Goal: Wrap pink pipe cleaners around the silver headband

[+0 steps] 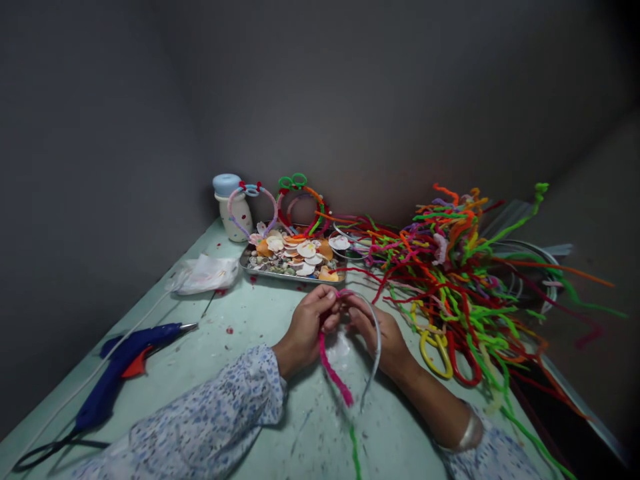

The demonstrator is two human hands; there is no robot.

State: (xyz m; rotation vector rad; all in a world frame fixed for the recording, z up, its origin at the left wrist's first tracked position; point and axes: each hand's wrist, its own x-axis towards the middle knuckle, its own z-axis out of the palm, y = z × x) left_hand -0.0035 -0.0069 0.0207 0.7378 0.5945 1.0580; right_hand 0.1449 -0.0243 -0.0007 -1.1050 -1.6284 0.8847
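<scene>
Left hand [311, 321], right hand [383, 333] on part-pink headband [334, 375].

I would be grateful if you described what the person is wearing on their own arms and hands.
The left hand and right hand are bare, without gloves. The loose left sleeve is whitish with a small blue speckled print and reaches near the wrist; the matching right sleeve ends higher, beside a pale, shiny band.

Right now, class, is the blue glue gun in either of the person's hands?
No: the blue glue gun lies on the table, apart from the left hand and the right hand.
</scene>
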